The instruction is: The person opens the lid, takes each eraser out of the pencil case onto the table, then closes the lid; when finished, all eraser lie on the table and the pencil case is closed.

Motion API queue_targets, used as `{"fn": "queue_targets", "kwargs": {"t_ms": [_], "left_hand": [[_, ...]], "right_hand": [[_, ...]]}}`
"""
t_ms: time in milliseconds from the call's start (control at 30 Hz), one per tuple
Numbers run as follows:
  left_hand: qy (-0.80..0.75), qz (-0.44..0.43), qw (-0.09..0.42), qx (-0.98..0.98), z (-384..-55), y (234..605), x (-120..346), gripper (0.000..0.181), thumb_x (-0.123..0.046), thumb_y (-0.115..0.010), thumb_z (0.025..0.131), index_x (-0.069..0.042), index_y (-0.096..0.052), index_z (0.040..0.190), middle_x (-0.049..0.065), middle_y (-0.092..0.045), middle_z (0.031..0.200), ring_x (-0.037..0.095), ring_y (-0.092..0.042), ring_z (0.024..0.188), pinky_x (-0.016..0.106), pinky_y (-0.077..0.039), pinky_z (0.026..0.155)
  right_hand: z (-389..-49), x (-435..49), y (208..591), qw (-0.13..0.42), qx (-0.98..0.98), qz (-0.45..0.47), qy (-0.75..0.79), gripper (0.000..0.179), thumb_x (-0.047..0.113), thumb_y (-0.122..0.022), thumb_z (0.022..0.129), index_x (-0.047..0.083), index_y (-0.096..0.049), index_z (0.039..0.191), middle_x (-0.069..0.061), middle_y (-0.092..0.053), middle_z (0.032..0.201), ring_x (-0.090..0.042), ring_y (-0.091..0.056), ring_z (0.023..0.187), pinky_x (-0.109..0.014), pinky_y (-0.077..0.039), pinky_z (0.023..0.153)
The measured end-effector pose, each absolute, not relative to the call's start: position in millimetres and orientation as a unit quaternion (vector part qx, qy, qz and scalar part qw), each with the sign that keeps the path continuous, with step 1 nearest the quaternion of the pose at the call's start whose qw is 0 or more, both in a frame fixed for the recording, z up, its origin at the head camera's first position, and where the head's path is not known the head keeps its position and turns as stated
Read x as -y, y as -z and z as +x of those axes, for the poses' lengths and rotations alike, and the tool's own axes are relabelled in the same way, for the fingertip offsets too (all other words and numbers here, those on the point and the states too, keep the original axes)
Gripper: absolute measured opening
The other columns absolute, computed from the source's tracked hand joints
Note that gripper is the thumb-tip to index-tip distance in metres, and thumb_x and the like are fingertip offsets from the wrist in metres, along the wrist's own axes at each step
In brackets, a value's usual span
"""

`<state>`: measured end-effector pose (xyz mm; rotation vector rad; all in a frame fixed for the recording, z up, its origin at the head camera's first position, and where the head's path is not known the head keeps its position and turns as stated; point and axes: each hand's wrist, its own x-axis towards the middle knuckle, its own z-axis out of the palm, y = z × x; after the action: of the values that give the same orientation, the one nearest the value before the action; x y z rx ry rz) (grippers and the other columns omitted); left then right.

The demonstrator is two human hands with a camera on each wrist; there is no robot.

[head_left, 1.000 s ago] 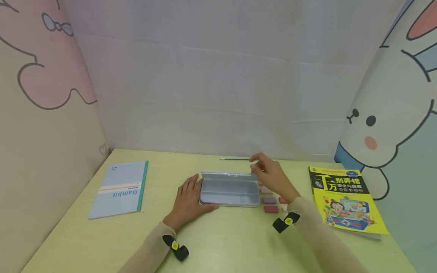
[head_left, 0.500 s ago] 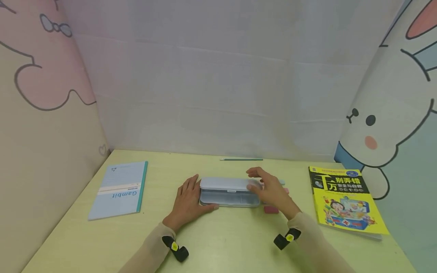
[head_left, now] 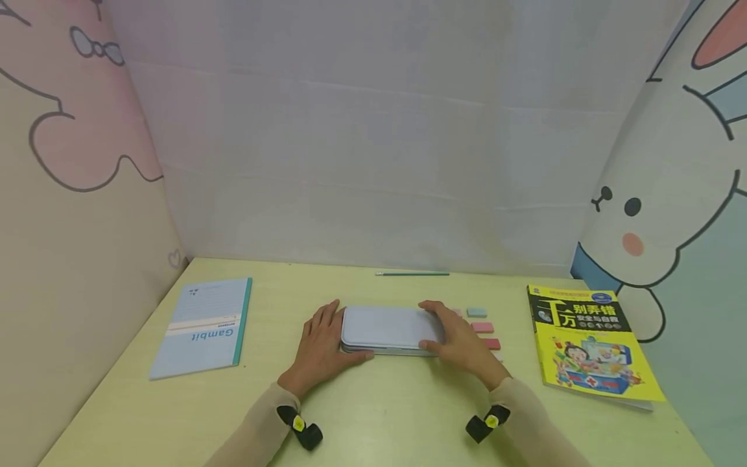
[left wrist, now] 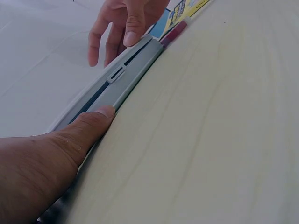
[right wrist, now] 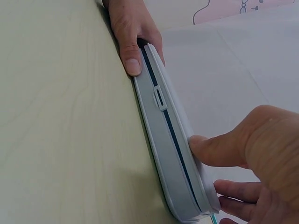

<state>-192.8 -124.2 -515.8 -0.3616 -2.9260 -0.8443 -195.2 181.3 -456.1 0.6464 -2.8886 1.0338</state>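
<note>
A pale grey-blue pencil case lies on the table with its lid down. In the right wrist view a thin dark gap runs between lid and base, past the small front latch. My left hand holds the case's left end, thumb along the front wall of the base and fingers behind it. My right hand is at the right end, its thumb on the lid's front edge and its fingers round the far side. Several erasers in pink, red and light blue lie beside the case, partly hidden by the right hand.
A green pencil lies behind the case near the back wall. At the left is a light blue notebook. A yellow and black book lies at the right on another book or paper.
The lid has swung down from upright onto the base. My right hand has moved down and forward to the lid's right end. The left hand has stayed in place on the case.
</note>
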Motion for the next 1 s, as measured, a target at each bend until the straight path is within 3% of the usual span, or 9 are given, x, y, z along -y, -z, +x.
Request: {"fn": "queue_targets", "kwargs": {"t_ms": [200,367,500,667,1000], "left_hand": [[0.273,-0.120,0.038,0.954,-193,514,123,0.113,-0.069,-0.084,0.080,-0.004,-0.042,0.162,0.018,-0.037,0.172,0.042,-0.030,0.160,0.064,-0.029,0.126],[0.281,-0.131,0.046,0.949,-193,514,124,0.119,-0.069,-0.084,0.080,-0.022,-0.025,0.172,0.013,-0.040,0.172,0.043,-0.032,0.159,0.065,-0.029,0.125],[0.285,-0.145,0.052,0.946,-192,515,125,0.101,-0.070,-0.076,0.088,-0.034,-0.029,0.170,0.014,-0.040,0.172,0.045,-0.031,0.159,0.067,-0.027,0.125],[0.296,-0.152,0.052,0.942,-190,514,125,0.078,-0.066,-0.062,0.099,-0.033,-0.039,0.166,0.016,-0.039,0.172,0.046,-0.029,0.161,0.069,-0.024,0.126],[0.277,-0.156,0.050,0.947,-190,512,126,0.078,-0.065,-0.062,0.099,-0.032,-0.039,0.166,0.018,-0.039,0.172,0.048,-0.030,0.159,0.071,-0.027,0.123]], "right_hand": [[-195,-184,462,0.014,0.921,0.214,-0.325,0.069,0.014,-0.084,0.091,0.005,-0.052,0.152,-0.022,-0.060,0.155,-0.044,-0.057,0.144,-0.063,-0.045,0.118],[-195,-183,462,0.011,0.921,0.214,-0.325,0.069,0.013,-0.083,0.092,0.004,-0.052,0.152,-0.022,-0.060,0.154,-0.044,-0.057,0.144,-0.063,-0.045,0.119],[-194,-182,461,0.007,0.922,0.212,-0.326,0.069,0.013,-0.083,0.092,0.004,-0.051,0.153,-0.022,-0.059,0.155,-0.044,-0.056,0.145,-0.063,-0.044,0.120],[-194,-182,461,0.003,0.923,0.206,-0.326,0.069,0.013,-0.083,0.093,0.004,-0.050,0.153,-0.023,-0.058,0.156,-0.045,-0.055,0.146,-0.063,-0.043,0.121],[-192,-182,468,0.023,0.927,0.215,-0.307,0.067,0.016,-0.083,0.093,0.009,-0.052,0.153,-0.019,-0.060,0.156,-0.042,-0.057,0.146,-0.061,-0.043,0.122]]}}
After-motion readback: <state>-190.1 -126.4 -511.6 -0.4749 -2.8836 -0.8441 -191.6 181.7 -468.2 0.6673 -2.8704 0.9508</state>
